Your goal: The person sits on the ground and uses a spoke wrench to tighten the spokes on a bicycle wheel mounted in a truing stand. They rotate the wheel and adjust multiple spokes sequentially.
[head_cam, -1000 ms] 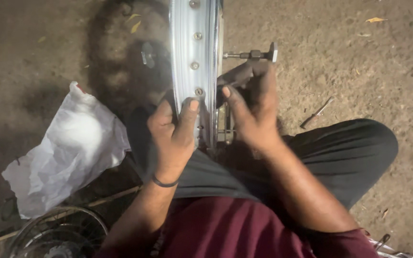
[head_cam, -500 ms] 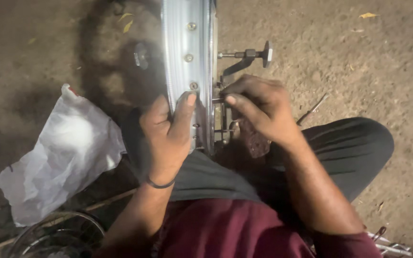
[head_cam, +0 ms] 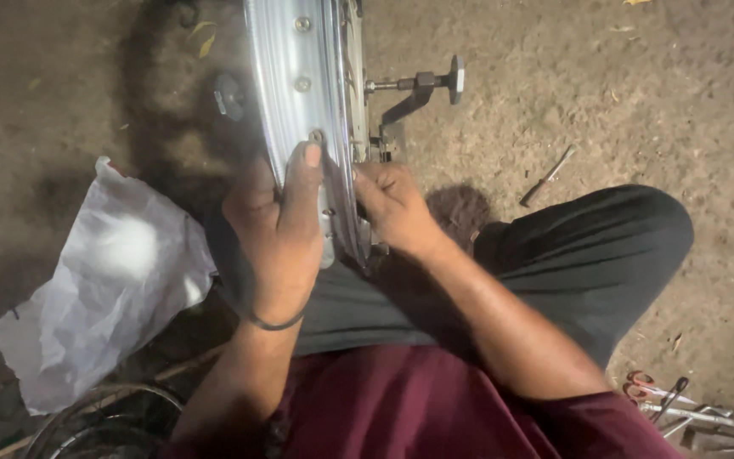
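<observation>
Both hands grip the upright chrome wheel rim [head_cam: 299, 93]: left hand [head_cam: 278, 234] outside, right hand [head_cam: 397, 208] at its edge.

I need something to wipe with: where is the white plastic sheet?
The white plastic sheet lies crumpled on the dirt ground, left of the left hand.

Wheel rim [head_cam: 295, 93] cut off at top edge, right hand [head_cam: 397, 208] fingertips hidden behind it

A single crumpled white plastic bag [head_cam: 104, 289] lies on the dirt ground [head_cam: 639, 110] at the left, irregular in shape and wrinkled, brightly lit across its middle, with no labels, signs or screens in view.
</observation>
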### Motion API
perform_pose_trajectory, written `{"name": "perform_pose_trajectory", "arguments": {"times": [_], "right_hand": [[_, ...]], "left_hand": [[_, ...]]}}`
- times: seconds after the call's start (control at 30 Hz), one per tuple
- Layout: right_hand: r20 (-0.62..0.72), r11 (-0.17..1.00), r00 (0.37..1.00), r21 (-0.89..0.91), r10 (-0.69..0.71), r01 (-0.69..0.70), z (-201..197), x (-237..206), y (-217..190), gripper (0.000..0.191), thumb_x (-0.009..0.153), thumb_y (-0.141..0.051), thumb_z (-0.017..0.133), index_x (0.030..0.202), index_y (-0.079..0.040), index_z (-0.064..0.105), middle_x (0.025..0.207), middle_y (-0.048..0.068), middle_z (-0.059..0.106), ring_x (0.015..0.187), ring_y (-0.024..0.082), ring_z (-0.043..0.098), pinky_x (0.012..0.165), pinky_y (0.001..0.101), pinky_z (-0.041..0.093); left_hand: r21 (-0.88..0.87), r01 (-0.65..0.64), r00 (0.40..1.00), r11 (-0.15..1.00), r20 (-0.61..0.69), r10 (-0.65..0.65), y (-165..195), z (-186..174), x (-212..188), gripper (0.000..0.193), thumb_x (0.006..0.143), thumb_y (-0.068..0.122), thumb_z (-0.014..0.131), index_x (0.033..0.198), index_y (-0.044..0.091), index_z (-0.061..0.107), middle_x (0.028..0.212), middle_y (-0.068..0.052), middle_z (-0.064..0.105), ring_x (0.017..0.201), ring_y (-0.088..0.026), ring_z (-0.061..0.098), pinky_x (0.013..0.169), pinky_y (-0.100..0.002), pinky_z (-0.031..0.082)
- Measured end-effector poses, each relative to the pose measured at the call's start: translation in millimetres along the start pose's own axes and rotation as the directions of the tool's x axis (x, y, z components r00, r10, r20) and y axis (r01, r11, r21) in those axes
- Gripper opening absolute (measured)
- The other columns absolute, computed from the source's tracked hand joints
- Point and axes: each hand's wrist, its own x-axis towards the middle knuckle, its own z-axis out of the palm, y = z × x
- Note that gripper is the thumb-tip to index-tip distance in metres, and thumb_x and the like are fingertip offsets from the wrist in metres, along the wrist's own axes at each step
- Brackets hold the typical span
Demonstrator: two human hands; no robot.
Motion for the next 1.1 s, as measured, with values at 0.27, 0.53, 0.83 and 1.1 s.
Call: {"name": "perform_pose_trajectory", "arguments": {"times": [0.27, 0.53, 0.83, 1.1], "right_hand": [[-0.097, 0.535, 0.926, -0.836, -0.364, 0.123, -33, -3, -79, 0.028, 0.104, -0.027, 0.075, 0.087, -0.004, 0.074, 0.071, 0.01, 0.066, 0.059, 0.017, 0.058, 0.055, 0.0342, 0.045], [0.056, 0.473, 0.926, -0.847, -0.374, 0.243, -35, -2, -105, 0.025, 0.101, -0.028, 0.076, 0.092, -0.005, 0.077, 0.074, 0.007, 0.072, 0.051, 0.016, 0.061, 0.047, 0.0318, 0.045], [-0.026, 0.55, 0.9, -0.799, -0.434, 0.242, -30, -4, -94, 0.022, 0.1, -0.025, 0.079, 0.092, -0.005, 0.075, 0.078, 0.008, 0.072, 0.06, 0.018, 0.065, 0.054, 0.0329, 0.049], [0.039, 0.682, 0.919, -0.658, -0.393, 0.32, -25, -13, -68, 0.014, 0.099, -0.018, 0.076, 0.1, -0.004, 0.073, 0.088, 0.007, 0.072, 0.076, 0.019, 0.068, 0.067, 0.0328, 0.055]], "left_hand": [[-0.188, -0.198, 0.979, 0.962, 0.003, 0.202, -38, 5, -19, 0.028, 0.109, 0.021, 0.065, 0.123, -0.002, 0.063, 0.107, -0.005, 0.069, 0.099, -0.011, 0.064, 0.089, -0.029, 0.054], [-0.258, -0.04, 0.999, 0.965, 0.014, 0.045, -66, 15, -17, 0.029, 0.105, 0.024, 0.068, 0.114, -0.003, 0.07, 0.094, -0.003, 0.072, 0.086, -0.007, 0.061, 0.076, -0.027, 0.052], [-0.302, 0.049, 0.993, 0.952, 0.115, -0.014, -53, 7, -12, 0.028, 0.105, 0.024, 0.067, 0.11, -0.002, 0.072, 0.085, 0.003, 0.066, 0.078, -0.005, 0.055, 0.07, -0.025, 0.047], [-0.354, 0.001, 0.988, 0.935, 0.145, 0.053, -44, 2, -11, 0.025, 0.107, 0.02, 0.064, 0.116, -0.003, 0.069, 0.1, -0.001, 0.072, 0.091, -0.005, 0.061, 0.082, -0.024, 0.052]]}}
